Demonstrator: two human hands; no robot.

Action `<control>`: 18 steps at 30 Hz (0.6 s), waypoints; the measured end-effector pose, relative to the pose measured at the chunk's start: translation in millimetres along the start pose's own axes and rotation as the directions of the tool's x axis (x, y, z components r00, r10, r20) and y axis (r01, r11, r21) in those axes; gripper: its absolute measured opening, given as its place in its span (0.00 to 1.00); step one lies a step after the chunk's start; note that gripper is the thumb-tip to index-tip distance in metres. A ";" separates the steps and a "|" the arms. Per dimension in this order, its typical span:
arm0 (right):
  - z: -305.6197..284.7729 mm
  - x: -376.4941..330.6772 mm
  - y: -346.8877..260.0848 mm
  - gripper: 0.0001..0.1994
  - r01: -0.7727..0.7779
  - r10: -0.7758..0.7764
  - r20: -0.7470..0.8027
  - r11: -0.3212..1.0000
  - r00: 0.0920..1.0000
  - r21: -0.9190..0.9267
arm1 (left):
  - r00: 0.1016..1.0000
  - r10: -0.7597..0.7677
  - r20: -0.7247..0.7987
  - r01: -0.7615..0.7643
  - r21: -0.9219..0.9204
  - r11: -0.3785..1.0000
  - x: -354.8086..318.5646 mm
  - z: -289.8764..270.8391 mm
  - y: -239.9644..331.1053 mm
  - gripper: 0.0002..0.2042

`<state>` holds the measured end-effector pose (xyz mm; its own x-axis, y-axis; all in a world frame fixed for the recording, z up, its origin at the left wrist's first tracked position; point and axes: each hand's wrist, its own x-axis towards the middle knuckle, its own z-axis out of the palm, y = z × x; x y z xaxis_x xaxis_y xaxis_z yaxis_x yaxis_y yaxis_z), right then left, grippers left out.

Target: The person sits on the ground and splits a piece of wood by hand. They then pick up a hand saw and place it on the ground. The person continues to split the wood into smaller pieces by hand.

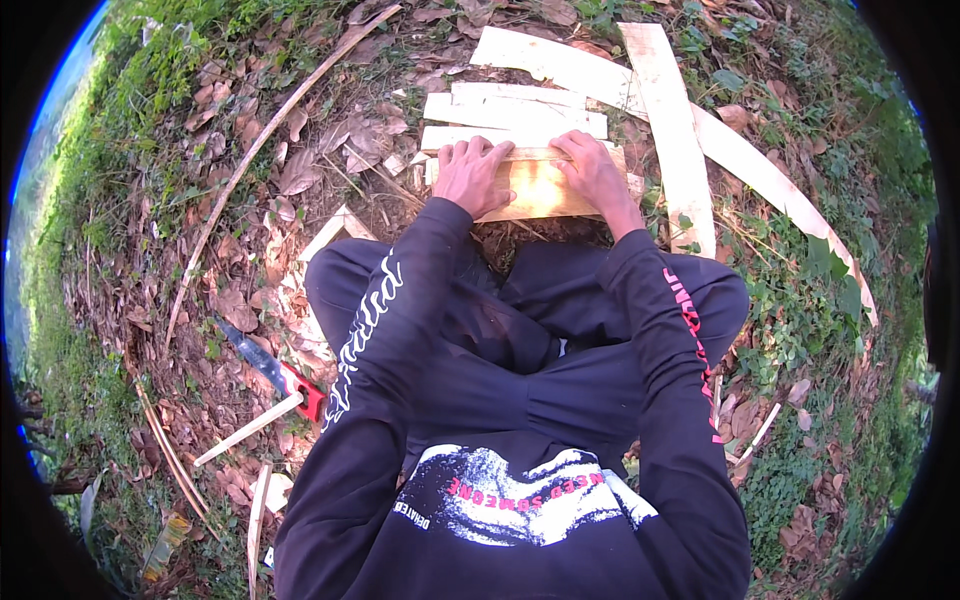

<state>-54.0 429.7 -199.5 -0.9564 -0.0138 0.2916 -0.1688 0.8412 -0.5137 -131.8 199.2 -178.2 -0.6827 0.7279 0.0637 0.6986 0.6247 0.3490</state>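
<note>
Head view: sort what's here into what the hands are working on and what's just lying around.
In hand:
left hand and right hand, both flat on the short wooden board
cut boards stacked just beyond it

Lying about:
handsaw
thin stick
long curved plank
dry leaves

Wooden board (540,185): both ends covered by left hand (472,175) and right hand (598,175); near edge hidden behind knees. Handsaw (275,372): handle partly behind left sleeve. Long curved plank (770,180): far end lost among weeds.

A pale, flat wooden board (537,187) lies crosswise on leaf-strewn ground, nearest of several stacked boards.
</note>
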 end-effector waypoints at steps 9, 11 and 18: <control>0.1 0.8 1.1 0.14 -0.016 0.016 0.020 1.000 1.000 -0.008 | 0.996 -0.040 0.074 0.043 -0.037 0.998 3.2 -2.4 -0.9 0.38; 0.6 1.7 4.4 0.14 -0.011 0.011 0.025 1.000 1.000 -0.005 | 0.999 -0.040 0.036 0.042 -0.074 0.996 2.8 -5.6 4.1 0.36; -1.2 5.3 1.9 0.14 -0.003 0.002 0.039 1.000 0.999 0.026 | 0.999 0.021 -0.038 -0.023 -0.038 0.999 -2.3 2.9 -1.1 0.31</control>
<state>-59.1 431.9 -198.0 -0.9653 -0.0327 0.2590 -0.1717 0.8267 -0.5359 -130.3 197.7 -181.4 -0.6753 0.7297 0.1070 0.7053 0.5967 0.3827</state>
